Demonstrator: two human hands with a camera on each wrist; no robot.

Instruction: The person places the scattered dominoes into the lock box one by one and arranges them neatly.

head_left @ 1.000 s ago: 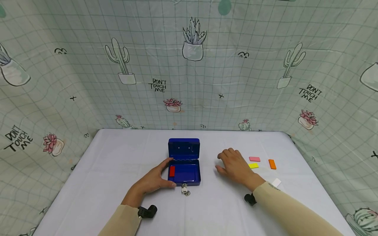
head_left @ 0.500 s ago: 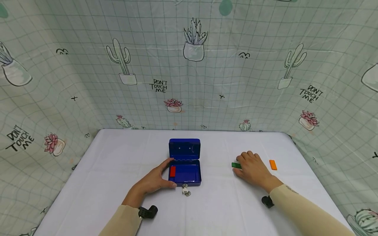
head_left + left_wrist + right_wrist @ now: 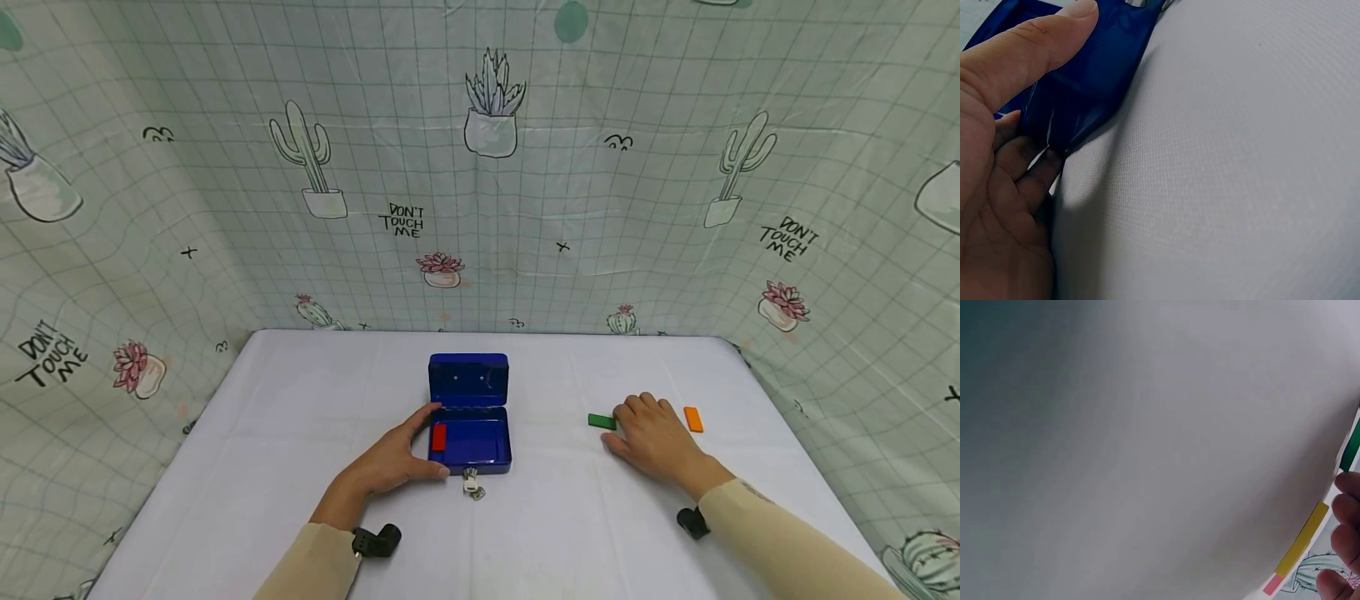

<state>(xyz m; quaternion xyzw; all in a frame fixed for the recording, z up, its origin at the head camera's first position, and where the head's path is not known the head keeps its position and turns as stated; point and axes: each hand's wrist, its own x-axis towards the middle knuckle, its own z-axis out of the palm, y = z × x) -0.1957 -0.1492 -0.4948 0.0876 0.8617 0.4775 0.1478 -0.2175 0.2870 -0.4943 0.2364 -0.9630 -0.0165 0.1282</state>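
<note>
A blue metal cash box (image 3: 472,440) stands with its lid raised, a red block (image 3: 438,437) lying at the left inside. My left hand (image 3: 390,458) grips the box's left end, thumb at the front and fingers behind; the left wrist view shows the thumb (image 3: 1035,53) over its edge. My right hand (image 3: 652,435) is low over the table, fingers loosely bent, by the right end of a green block (image 3: 602,422). I see nothing held in it. A yellow block (image 3: 1302,539) and a pink block (image 3: 1272,585) show in the right wrist view; in the head view the hand hides them.
An orange block (image 3: 693,419) lies to the right of my right hand. A small key set (image 3: 474,490) hangs at the box's front lock. A white cloth (image 3: 360,375) covers the table, and a patterned curtain (image 3: 555,183) rises around it.
My right hand has moved right, uncovering the green block and covering the yellow, pink and white pieces. The green block stays put over the last half second. The left hand stays on the box.
</note>
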